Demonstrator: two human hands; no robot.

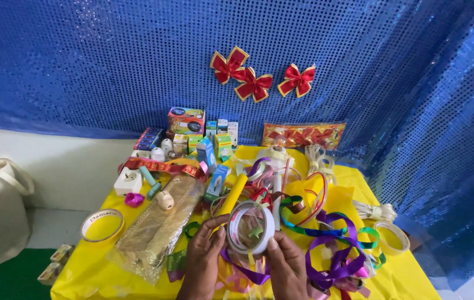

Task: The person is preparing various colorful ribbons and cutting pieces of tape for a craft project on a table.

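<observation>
Pinching white tape roll (251,228) rim — left hand (203,258), right hand (286,265) fingers; ribbons (331,233) crowd table edge (414,278).

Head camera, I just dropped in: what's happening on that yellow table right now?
A person holds a white roll of tape up over the yellow table with both hands: the left hand grips its left edge, the right hand its lower right edge. Below and to the right lies a tangle of purple, green and red ribbons. Two more tape rolls lie flat, one at the table's left edge and one at the right. Small boxes stand at the back, and three red bows hang on the blue sequinned backdrop.
</observation>
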